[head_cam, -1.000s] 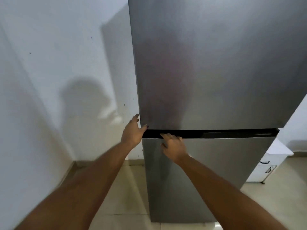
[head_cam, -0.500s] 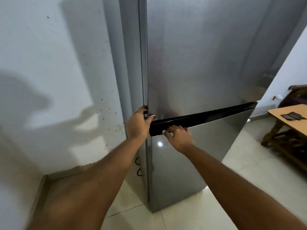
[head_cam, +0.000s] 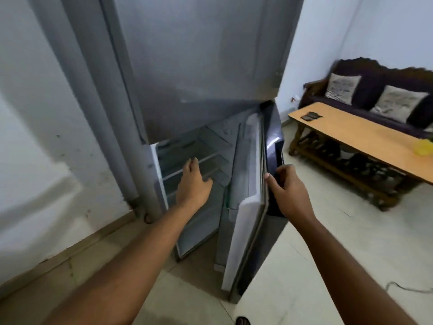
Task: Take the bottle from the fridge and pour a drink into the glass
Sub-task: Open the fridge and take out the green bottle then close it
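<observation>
Now the lower fridge door point(head_cam: 246, 202) is gripped at its edge by the right hand point(head_cam: 287, 191), held wide so the empty, loose-fingered left hand point(head_cam: 194, 184) is admitted to the shelves point(head_cam: 199, 160).

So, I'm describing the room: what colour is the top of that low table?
Light orange-tan wood on the table, over a darker brown frame; the head view, the only one, shows it.

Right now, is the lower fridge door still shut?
No, the lower door stands swung open, the right hand gripping its edge and the shelves showing.
</observation>
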